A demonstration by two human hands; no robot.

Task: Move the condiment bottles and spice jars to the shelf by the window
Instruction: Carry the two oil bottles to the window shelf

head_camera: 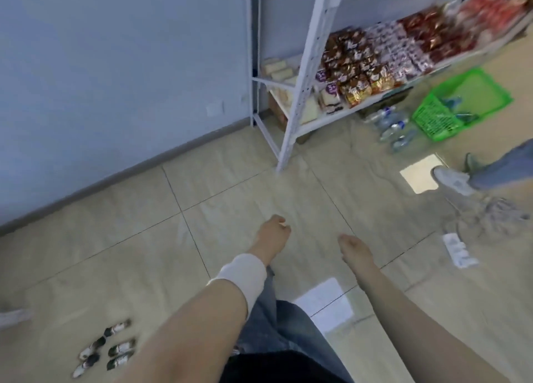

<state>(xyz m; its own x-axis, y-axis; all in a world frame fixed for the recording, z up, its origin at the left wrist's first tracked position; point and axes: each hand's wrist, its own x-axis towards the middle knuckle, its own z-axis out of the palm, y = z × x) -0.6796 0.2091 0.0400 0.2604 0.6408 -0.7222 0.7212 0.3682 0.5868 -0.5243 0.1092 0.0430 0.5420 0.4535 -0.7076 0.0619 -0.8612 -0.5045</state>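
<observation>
Head view: small bottles (105, 346) lie in a cluster on the floor tiles (230, 186), well apart from the white shelf (300, 94). Nearer the shelf, left hand (272, 232) loosely curled, right hand (353, 251) relaxed, both holding nothing.

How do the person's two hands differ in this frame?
The left hand has a white band on its wrist; the right hand has a bare wrist. The left hand's fingers look curled in, while the right hand's look straighter and point forward, though blur hides detail. The left hand reaches slightly farther ahead than the right hand. Both are empty and held over the tiled floor.
</observation>
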